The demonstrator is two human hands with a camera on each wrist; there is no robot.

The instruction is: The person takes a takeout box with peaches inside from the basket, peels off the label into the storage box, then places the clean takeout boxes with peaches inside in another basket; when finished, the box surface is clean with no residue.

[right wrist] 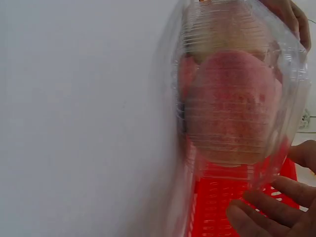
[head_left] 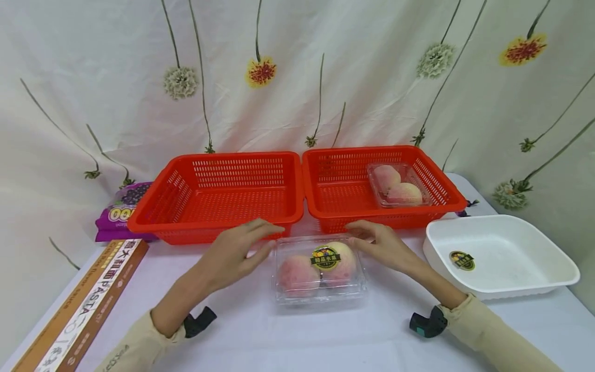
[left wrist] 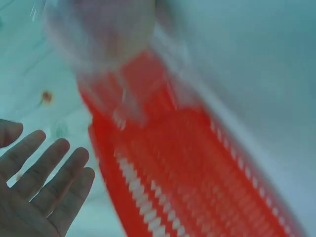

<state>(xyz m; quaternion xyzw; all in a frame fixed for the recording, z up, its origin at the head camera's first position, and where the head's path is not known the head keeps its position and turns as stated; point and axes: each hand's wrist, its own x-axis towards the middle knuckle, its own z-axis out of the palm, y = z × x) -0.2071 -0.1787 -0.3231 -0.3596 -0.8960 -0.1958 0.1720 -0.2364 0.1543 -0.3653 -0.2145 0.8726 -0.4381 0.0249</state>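
Observation:
A clear plastic box of peaches (head_left: 299, 274) lies on the table in front of me, with a black and gold round label on its lid. My left hand (head_left: 239, 253) is at its upper left side; in the left wrist view the fingers (left wrist: 47, 173) are spread and apart from the box. At the upper right corner is my right hand (head_left: 383, 245), its fingertips right at the box edge. The right wrist view shows the peaches (right wrist: 234, 106) through the clear plastic, with loosely extended fingers (right wrist: 276, 202) beside the box.
Two red baskets stand behind: the left basket (head_left: 214, 227) and the right basket (head_left: 334, 214), which holds another peach box (head_left: 395, 186). A white tray (head_left: 511, 248) with a loose label sits at right. At left are a pasta box (head_left: 85, 305) and a purple bag (head_left: 116, 217).

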